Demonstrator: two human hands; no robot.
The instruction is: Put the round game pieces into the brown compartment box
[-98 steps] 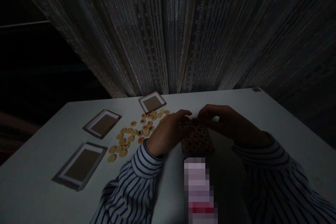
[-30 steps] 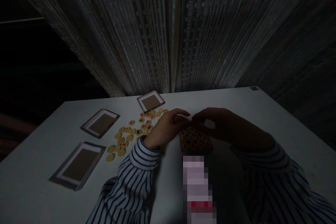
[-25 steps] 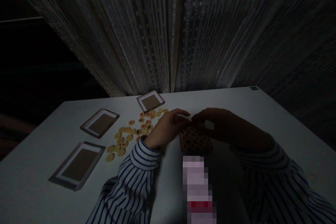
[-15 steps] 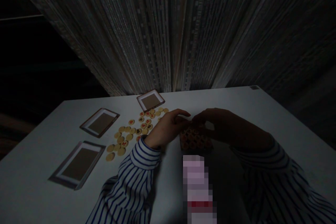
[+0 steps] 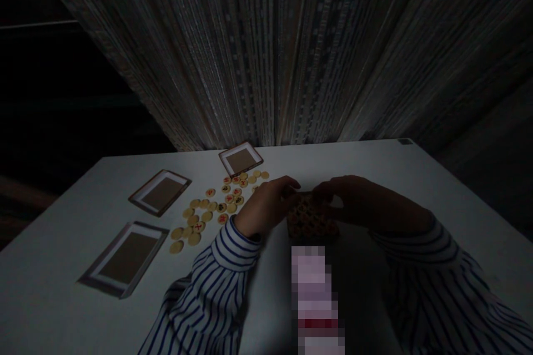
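While shadow dims the head view, a box of closely set, reddish-brown xiangqi pieces lies on the table. The left hand bends over the box's far left corner, the right hand over its far right; whether either grips anything cannot be told, and both obscure the far pieces.

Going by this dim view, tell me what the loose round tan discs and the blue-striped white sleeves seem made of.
Loose round tan discs: wood or plastic, can't tell which; smooth, matte, no grain visible. Blue-striped white sleeves: cloth, perhaps cotton, matte; they bunch in soft folds.
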